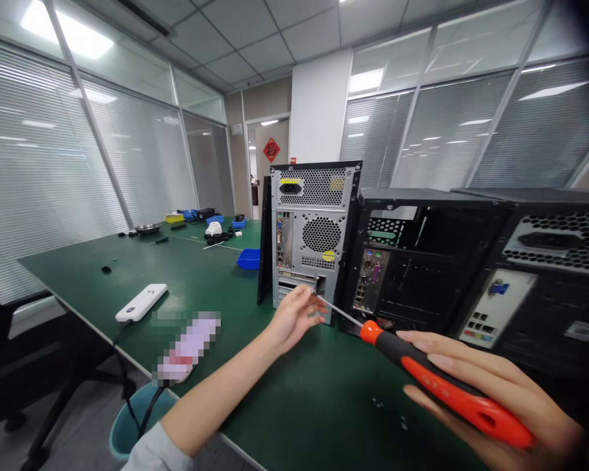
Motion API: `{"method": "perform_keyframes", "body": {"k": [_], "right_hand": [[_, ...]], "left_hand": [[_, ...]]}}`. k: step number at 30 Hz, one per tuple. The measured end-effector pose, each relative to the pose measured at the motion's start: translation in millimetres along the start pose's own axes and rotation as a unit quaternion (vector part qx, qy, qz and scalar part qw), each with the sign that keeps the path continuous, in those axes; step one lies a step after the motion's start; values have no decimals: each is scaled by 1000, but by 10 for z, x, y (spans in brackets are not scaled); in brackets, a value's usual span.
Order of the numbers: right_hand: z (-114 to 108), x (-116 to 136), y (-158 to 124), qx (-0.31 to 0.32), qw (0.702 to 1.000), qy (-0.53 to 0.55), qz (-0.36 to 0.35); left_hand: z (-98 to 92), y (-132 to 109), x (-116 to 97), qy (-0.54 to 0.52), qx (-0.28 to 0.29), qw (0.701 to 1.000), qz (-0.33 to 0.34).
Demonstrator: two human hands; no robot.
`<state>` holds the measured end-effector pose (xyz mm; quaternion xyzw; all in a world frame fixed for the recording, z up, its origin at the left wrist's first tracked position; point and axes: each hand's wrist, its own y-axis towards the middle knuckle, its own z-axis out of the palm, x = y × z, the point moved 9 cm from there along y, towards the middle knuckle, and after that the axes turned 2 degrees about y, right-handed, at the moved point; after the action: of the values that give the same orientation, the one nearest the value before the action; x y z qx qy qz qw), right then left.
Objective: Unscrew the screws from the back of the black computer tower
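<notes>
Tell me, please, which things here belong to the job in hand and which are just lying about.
Job:
red-black screwdriver in the right hand
silver computer case behind the left hand

Apparently lying about:
white device
nearest blue tray
yellow tray

Glass partitions [206,144] with blinds [29,163] both sides — white wall [319,108] between, tiled ceiling [255,29]; black chair [69,340], grey floor [86,418].
</notes>
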<state>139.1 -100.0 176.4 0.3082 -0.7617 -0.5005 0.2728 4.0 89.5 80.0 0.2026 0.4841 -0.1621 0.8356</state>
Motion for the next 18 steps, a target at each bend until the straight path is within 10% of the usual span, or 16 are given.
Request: {"method": "perform_keyframes", "body": {"k": [5,11,18], "right_hand": [[-1,93,190,-22,1000,5,-6],[26,125,239,-14,999,1,-35],[53,119,195,-38,999,15,-23]], "left_hand": [[-345,148,-374,163,-73,980,87],[-1017,386,-1297,338,-255,858,289],[-1087,821,-1513,439,-233,797,343]]}}
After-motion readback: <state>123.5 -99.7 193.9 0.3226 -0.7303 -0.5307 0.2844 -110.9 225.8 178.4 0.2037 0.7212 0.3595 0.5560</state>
